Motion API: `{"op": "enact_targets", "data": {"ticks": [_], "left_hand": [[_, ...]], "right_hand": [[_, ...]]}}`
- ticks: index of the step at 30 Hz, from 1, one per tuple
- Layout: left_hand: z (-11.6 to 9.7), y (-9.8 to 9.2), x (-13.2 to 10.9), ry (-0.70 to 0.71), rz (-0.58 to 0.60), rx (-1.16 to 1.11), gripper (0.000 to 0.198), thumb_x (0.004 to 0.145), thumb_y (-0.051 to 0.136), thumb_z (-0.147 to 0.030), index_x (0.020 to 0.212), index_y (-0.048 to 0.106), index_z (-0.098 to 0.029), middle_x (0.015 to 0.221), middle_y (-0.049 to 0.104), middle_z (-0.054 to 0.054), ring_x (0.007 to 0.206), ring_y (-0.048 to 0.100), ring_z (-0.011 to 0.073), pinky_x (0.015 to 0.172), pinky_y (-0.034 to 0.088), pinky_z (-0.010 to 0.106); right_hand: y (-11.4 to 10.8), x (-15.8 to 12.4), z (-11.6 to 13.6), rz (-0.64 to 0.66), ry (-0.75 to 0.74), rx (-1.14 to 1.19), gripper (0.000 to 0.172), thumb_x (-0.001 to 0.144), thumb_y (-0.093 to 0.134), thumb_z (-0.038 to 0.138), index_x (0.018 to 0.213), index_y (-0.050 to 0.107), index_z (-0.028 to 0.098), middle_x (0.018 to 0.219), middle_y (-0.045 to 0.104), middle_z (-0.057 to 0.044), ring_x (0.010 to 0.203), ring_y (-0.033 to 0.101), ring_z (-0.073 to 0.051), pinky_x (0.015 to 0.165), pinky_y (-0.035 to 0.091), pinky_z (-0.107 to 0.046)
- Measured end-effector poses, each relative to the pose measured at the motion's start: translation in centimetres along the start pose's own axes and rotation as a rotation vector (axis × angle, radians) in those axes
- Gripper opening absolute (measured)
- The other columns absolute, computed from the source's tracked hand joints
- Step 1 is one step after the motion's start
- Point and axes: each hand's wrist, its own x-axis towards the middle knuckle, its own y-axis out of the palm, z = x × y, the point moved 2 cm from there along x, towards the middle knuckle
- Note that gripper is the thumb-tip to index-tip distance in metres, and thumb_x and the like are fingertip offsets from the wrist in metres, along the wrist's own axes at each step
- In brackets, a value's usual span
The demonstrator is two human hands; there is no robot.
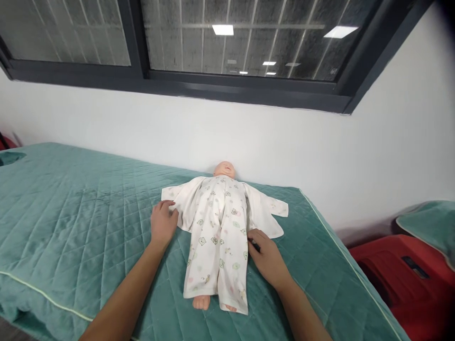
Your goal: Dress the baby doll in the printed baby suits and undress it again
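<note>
A baby doll (224, 168) lies on its back on the green quilted bedcover, head toward the wall. White printed trousers (218, 237) cover its front from the neck down, and its feet show at the cuffs. Beneath them, a white long-sleeved shirt (265, 213) is spread out to both sides. My left hand (164, 222) rests at the shirt's left part, below the sleeve, fingers loosely bent and thumb apart. Beside the right trouser leg is my right hand (265, 255), its fingertips at the fabric edge. A dark gap shows between its thumb and fingers.
The green quilted cover (88, 213) has pale piping along its edges. Behind the bed stands a white wall (177, 128) with a dark-framed window (241, 90) above. To the right, a red plastic piece (401, 279) has a green cloth (432, 227) over it.
</note>
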Motion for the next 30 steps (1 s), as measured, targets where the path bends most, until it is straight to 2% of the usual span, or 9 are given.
{"op": "enact_targets", "data": {"ticks": [4,8,12,16,21,24,26,29,30], "left_hand": [[0.2,0.8,0.6,-0.121,-0.006,0.224,0.038,0.084,0.054,-0.040,0.114,0.059,-0.018,0.131,0.054,0.018,0.128,0.041,0.0394,0.101,0.033,0.062],[0.4,1.1,1.3,-0.160,-0.016,0.325,0.041,0.084,0.054,-0.047,0.109,0.061,-0.015,0.130,0.053,0.020,0.130,0.039,0.0408,0.102,0.030,0.065],[0.9,0.8,1.7,-0.143,-0.039,0.287,0.034,0.087,0.049,-0.046,0.101,0.064,-0.019,0.127,0.055,0.018,0.126,0.042,0.0421,0.099,0.033,0.064],[1.4,-0.2,1.3,-0.196,-0.142,-0.049,0.035,0.090,0.046,-0.049,0.098,0.061,-0.019,0.105,0.063,0.012,0.104,0.058,0.0327,0.089,0.046,0.049],[-0.3,-0.5,1.5,-0.413,-0.111,-0.753,0.035,0.082,0.060,-0.051,0.095,0.062,-0.018,0.092,0.067,0.006,0.084,0.063,0.0214,0.074,0.051,0.033],[-4.0,-0.5,2.3,-0.608,0.018,-1.090,0.031,0.081,0.062,-0.044,0.096,0.063,-0.016,0.094,0.070,0.010,0.080,0.066,0.0213,0.072,0.052,0.033],[-7.4,-1.1,2.6,-0.586,0.090,-1.142,0.033,0.079,0.065,-0.045,0.093,0.065,-0.016,0.091,0.071,0.010,0.077,0.067,0.0214,0.070,0.052,0.033],[-12.4,-2.7,2.6,-0.259,0.291,-1.096,0.036,0.079,0.065,-0.051,0.091,0.068,-0.018,0.090,0.071,0.007,0.079,0.064,0.0213,0.071,0.050,0.031],[-13.6,-3.3,2.3,-0.127,0.418,-1.012,0.033,0.080,0.065,-0.050,0.084,0.068,-0.017,0.085,0.070,0.005,0.076,0.062,0.0199,0.069,0.048,0.029]], "right_hand": [[-0.6,0.0,-1.4,-0.197,0.097,0.021,0.020,0.094,0.045,0.032,0.093,0.062,0.022,0.099,0.064,-0.006,0.095,0.059,-0.022,0.086,0.047,-0.037],[-1.9,0.1,-4.9,-0.423,0.284,-0.244,0.027,0.089,0.047,0.035,0.105,0.062,0.018,0.113,0.061,-0.014,0.108,0.053,-0.030,0.095,0.042,-0.046],[-3.0,0.9,-7.4,-0.432,0.481,-0.506,0.042,0.088,0.049,0.041,0.115,0.061,0.011,0.116,0.059,-0.021,0.109,0.052,-0.036,0.093,0.042,-0.049],[-4.1,1.7,-7.3,-0.338,0.619,-0.629,0.052,0.088,0.046,0.051,0.118,0.060,0.011,0.114,0.059,-0.024,0.105,0.056,-0.039,0.082,0.045,-0.049],[-5.5,2.7,-7.0,-0.148,0.781,-0.466,0.037,0.084,0.046,0.054,0.087,0.062,0.021,0.084,0.067,-0.013,0.079,0.063,-0.031,0.066,0.044,-0.039],[-6.2,4.8,-5.7,-0.184,0.711,-0.369,0.020,0.079,0.049,0.038,0.069,0.055,0.022,0.071,0.062,-0.007,0.069,0.059,-0.025,0.063,0.041,-0.034],[-6.5,6.6,-3.4,-0.267,0.614,-0.307,0.017,0.080,0.047,0.035,0.068,0.050,0.023,0.069,0.058,-0.004,0.067,0.055,-0.021,0.063,0.040,-0.031],[-6.5,9.0,1.8,-0.366,0.237,-0.159,0.016,0.083,0.045,0.034,0.071,0.046,0.023,0.073,0.055,-0.002,0.068,0.050,-0.018,0.066,0.042,-0.029],[-6.3,9.5,3.8,-0.271,0.036,-0.126,0.012,0.081,0.047,0.028,0.070,0.044,0.023,0.078,0.056,-0.002,0.073,0.051,-0.018,0.070,0.042,-0.029]]}}
